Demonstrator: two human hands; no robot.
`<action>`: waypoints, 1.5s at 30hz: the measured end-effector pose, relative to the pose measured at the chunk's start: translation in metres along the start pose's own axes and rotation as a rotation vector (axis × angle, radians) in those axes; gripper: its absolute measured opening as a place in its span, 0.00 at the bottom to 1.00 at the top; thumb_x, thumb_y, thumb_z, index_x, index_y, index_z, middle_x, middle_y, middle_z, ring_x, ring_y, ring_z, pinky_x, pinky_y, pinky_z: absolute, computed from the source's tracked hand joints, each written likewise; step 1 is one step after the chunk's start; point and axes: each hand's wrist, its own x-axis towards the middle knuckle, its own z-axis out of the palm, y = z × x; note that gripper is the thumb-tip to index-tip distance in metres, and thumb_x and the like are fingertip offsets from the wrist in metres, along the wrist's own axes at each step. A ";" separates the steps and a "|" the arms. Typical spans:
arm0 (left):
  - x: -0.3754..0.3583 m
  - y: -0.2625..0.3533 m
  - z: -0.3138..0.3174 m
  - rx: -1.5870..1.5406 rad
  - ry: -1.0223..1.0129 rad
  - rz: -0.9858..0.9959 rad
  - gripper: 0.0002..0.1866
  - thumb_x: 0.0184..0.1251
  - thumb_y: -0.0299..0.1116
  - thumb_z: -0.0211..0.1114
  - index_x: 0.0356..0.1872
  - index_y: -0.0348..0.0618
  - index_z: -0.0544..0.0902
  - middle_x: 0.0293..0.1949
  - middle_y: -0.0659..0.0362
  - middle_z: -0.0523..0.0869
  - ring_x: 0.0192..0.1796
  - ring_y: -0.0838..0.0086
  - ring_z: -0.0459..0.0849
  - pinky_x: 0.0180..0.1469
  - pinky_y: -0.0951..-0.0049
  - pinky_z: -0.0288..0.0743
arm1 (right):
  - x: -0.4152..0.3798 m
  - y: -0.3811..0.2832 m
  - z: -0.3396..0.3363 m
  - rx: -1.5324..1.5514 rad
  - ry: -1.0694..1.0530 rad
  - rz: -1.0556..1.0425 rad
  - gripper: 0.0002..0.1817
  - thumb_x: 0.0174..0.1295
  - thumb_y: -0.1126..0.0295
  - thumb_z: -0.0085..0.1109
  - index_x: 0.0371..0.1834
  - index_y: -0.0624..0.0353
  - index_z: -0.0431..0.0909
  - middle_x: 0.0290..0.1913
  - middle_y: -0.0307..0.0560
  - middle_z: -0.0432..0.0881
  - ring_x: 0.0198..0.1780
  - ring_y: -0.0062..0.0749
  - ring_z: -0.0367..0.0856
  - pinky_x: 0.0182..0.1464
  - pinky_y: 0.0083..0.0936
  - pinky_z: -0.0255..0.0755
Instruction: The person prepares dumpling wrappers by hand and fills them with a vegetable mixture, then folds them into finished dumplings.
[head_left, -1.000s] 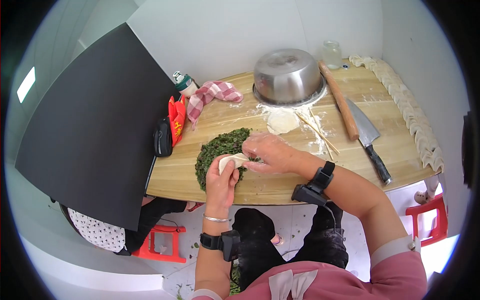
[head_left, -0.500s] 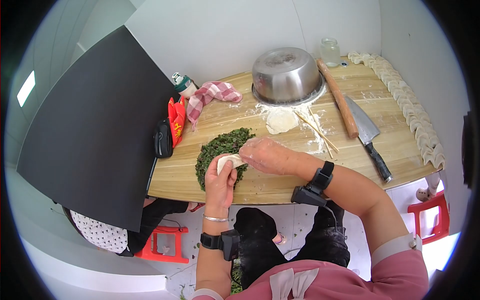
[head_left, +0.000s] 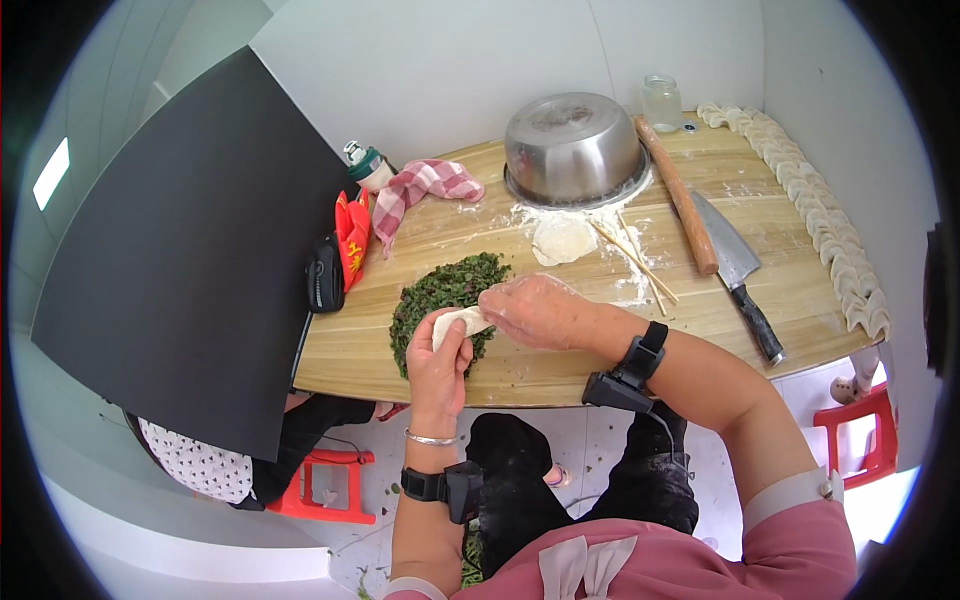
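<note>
The wooden table (head_left: pixel 560 365) carried a heap of chopped greens (head_left: pixel 440 295), an upturned steel bowl (head_left: pixel 573 148) on scattered flour, a flat dough round (head_left: pixel 563 240), chopsticks (head_left: pixel 640 262), a rolling pin (head_left: pixel 678 196) and a cleaver (head_left: pixel 738 275). Folded dumplings (head_left: pixel 830 230) lined its right edge; a checked cloth (head_left: pixel 420 190) and glass jar (head_left: pixel 661 103) sat rearward.

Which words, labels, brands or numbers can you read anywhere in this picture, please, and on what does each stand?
No text can be read.
Red packet beside the black pouch: yellow marks, too blurred to read.
Glass jar by the wall: no legible label.
Bottle with a green band: no legible text.
Cleaver, rolling pin and upturned steel bowl: no markings visible.
Dumpling wrapper held by left hand and right hand: none.
</note>
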 end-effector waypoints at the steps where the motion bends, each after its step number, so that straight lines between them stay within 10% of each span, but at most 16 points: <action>1: 0.000 0.000 0.001 -0.008 0.007 0.003 0.08 0.66 0.25 0.62 0.45 0.39 0.78 0.29 0.64 0.80 0.23 0.86 0.72 0.22 0.87 0.61 | 0.000 0.002 0.001 0.000 -0.001 -0.001 0.08 0.63 0.66 0.52 0.34 0.61 0.72 0.28 0.55 0.79 0.31 0.55 0.80 0.35 0.45 0.73; 45: -0.006 -0.001 -0.001 0.149 -0.131 0.047 0.09 0.64 0.21 0.61 0.45 0.39 0.78 0.34 0.63 0.82 0.29 0.85 0.76 0.28 0.86 0.66 | 0.002 -0.007 -0.007 -0.098 -0.025 -0.129 0.10 0.60 0.65 0.55 0.34 0.60 0.72 0.29 0.52 0.79 0.32 0.49 0.81 0.35 0.41 0.75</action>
